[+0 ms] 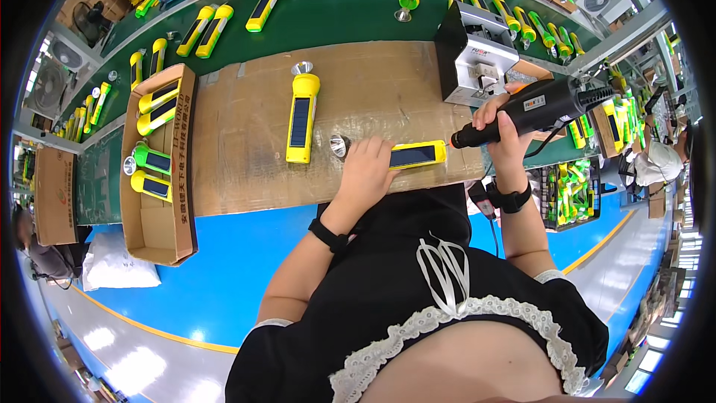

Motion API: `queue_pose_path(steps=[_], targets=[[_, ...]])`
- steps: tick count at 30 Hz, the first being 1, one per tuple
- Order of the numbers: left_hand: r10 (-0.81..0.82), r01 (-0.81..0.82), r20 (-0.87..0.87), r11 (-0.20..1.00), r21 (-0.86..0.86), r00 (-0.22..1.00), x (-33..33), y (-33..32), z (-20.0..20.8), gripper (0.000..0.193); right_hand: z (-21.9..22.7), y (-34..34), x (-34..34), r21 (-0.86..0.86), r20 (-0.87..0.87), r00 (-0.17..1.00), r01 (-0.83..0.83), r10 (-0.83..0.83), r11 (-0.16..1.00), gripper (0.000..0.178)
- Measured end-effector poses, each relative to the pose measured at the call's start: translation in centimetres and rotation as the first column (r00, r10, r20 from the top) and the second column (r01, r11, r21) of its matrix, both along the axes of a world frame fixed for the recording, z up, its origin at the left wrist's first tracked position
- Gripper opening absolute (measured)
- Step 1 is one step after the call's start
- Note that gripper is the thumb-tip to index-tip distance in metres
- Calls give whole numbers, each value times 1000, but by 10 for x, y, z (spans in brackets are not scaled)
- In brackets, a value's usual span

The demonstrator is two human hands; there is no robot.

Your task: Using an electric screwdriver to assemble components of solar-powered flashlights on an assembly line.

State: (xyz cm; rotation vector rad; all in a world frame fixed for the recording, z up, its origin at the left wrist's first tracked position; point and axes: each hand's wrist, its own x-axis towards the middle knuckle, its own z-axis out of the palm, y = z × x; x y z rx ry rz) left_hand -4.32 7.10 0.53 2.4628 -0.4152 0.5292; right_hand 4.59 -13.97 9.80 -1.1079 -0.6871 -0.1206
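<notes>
A long green surface [358, 19] curves across the upper part of the view, with a flat brown cardboard sheet [235, 138] at its near side. At the left of the sheet stands an open cardboard box [185, 168] holding 4 flashlights; at its far right corner is a silver-and-black machine [477, 60]. A black electric screwdriver [537, 108] is gripped in the right hand [503, 128], its fingers wrapped around the body, the tip pointing left at the end of a yellow flashlight [414, 155]; contact cannot be told. That flashlight lies sideways at the sheet's near edge, the left hand [369, 168] closed over its other end. A second flashlight [301, 123] lies lengthwise to the left. Smallest, a shiny reflector [339, 145] sits just beside the left fingers.
</notes>
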Motion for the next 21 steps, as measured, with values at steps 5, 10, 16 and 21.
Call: queue_pose_path(steps=[5,10,16,21], targets=[[-1,1,-12,1000,12,1000,0,-1,-1,48,-6,-1,4,6,-12,999,43,-43,999,42],[-4,5,-30,1000,20,1000,1,0,0,48,-20,2,12,-121,-24,997,68,-71,990,43],[-35,34,-47,999,-8,998,13,7,1,50,-37,11,20,-134,-32,999,-6,2,991,43],[-48,48,-62,999,-13,997,16,6,2,50,-38,11,23,-103,-18,1000,-7,5,995,42]])
